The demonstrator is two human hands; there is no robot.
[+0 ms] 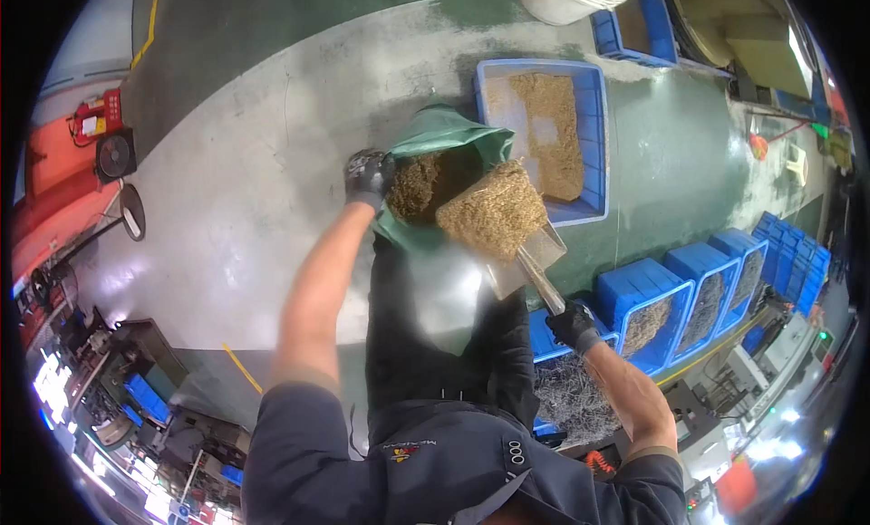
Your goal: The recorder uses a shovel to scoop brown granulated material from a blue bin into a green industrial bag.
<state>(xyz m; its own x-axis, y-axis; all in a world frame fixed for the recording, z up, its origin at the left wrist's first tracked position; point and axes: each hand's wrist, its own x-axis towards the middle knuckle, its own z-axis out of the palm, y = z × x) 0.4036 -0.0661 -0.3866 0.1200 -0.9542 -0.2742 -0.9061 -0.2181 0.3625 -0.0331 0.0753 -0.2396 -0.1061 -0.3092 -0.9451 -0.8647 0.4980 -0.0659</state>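
My left hand (370, 175), in a dark glove, is closed on the left rim of a green sack (437, 129) and holds its mouth apart. Inside the sack lie golden-brown metal-like shavings (414, 185). The gloved right hand (573, 327) grips the handle of a metal scoop shovel (546, 250). Its pan carries a heap of the same golden shavings (498, 208) and hangs over the right edge of the sack's mouth. Just beyond the scoop, a blue tub (594, 126) contains more golden material, with part of its bottom showing.
To the right stands a row of blue bins (632, 282) with shavings, some grey. A bin of grey shavings (575, 400) is beside my right leg. A white bucket (566, 1) and another blue tub (666, 27) are at the far side. Machines line the right edge.
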